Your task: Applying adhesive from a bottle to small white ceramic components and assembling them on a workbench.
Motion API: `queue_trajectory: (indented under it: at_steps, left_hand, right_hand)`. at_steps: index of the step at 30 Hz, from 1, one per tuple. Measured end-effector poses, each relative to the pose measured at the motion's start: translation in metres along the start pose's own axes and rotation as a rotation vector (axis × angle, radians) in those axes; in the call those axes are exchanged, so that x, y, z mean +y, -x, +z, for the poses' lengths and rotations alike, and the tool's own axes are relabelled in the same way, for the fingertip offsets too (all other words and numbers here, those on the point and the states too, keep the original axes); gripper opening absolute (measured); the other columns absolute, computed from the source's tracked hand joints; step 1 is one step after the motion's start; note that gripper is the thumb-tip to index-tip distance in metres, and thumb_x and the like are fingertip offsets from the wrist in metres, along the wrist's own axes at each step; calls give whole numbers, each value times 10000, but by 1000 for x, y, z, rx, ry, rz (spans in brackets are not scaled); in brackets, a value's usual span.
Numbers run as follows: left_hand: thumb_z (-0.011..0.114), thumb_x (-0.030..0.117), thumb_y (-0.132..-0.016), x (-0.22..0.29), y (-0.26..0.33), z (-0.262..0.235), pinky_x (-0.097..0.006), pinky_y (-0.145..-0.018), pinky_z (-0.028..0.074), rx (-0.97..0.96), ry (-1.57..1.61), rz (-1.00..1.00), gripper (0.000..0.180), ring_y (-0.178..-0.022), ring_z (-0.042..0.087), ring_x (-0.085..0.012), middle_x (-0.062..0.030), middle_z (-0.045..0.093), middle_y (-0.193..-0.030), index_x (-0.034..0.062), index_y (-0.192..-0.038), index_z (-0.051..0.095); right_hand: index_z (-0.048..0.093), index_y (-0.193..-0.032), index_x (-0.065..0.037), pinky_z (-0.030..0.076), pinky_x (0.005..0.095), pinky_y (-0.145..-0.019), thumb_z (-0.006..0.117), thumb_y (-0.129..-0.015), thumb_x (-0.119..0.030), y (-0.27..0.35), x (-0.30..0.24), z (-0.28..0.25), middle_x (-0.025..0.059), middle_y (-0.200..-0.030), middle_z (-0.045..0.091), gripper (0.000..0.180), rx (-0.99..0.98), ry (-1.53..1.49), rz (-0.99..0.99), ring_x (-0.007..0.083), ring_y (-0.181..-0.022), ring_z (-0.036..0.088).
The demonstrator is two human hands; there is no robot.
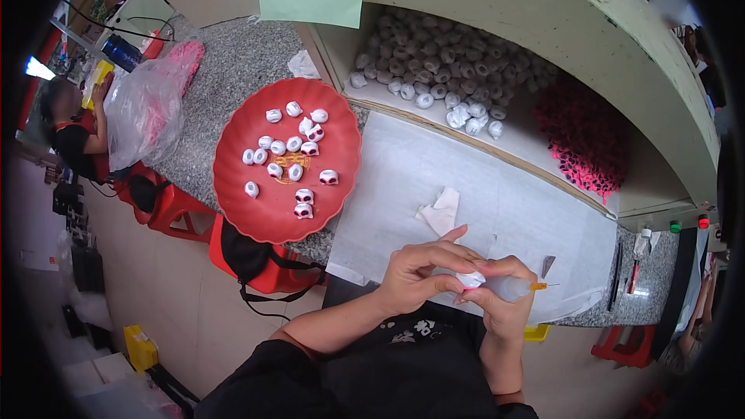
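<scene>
A small white piece with a pink patch [470, 280] is pinched between the fingertips of both hands, above the near edge of the white paper [388, 178]. My left hand [419, 273] closes on it from the left, index finger raised. My right hand [504, 302] presses its thumb and a finger to the piece's right side. That same hand also grips a translucent squeeze bottle [510, 289], whose orange needle tip [538, 286] points right. On the left, a red scalloped plate [240, 124] holds several white skull-shaped pieces, some with dark pink-rimmed eyes.
A shelf behind the paper holds a heap of white pieces [442, 54] and a pile of pink-and-black bits [582, 147]. Crumpled tissue [442, 211] lies beyond my hands. Red stools [268, 268] stand below the granite counter [233, 50]. Another person [74, 124] sits at far left.
</scene>
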State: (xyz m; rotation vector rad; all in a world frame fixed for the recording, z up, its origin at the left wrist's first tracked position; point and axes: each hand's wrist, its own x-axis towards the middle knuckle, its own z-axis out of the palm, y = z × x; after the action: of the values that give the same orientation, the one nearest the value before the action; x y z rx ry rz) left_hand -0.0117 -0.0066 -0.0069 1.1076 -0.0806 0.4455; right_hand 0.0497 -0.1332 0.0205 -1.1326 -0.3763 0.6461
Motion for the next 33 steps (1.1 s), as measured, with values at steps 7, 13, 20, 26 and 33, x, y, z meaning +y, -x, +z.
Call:
queue_trajectory:
  at_steps: [7,13,20,26,33]
  left_hand:
    - [621,3,-658,19,-2,-29,-428,-958,203,-15,-230,135,218,-907,536,-220,-118,579,-910,37,-871,586]
    - [578,-3,-642,75,-34,-68,-348,-856,329,469,-1253,110,219,-957,464,-212,-110,517,-962,16,-861,572]
    - [629,99,-596,-10,-162,-22,-363,-734,359,48,-1628,437,170,-834,477,-246,-84,525,-809,95,-765,615]
    - [608,117,-571,-68,-213,-35,-376,-715,380,9,-1868,584,192,-808,492,-259,-98,535,-756,92,-761,611]
    - [652,90,-647,-9,-158,6,-278,-634,442,-65,-1082,81,244,-700,568,-175,-94,587,-801,17,-851,540]
  right_hand:
    - [533,-919,38,478,251,-555,611,-645,78,-25,7,16,118,-747,567,288,-158,-50,83,158,-631,565]
    - [436,-1073,40,434,224,-482,547,-682,57,-32,10,-2,131,-809,545,407,-130,-41,73,124,-553,504]
    - [442,-1037,35,400,207,-445,517,-689,48,-16,-1,-29,137,-810,529,356,11,-13,15,111,-536,468]
    - [404,-1034,18,395,212,-431,489,-675,57,1,1,-48,142,-844,502,372,81,2,29,128,-522,463]
    - [283,-1016,-49,426,254,-430,409,-686,-9,8,0,-65,172,-999,357,355,16,-132,-108,198,-600,492]
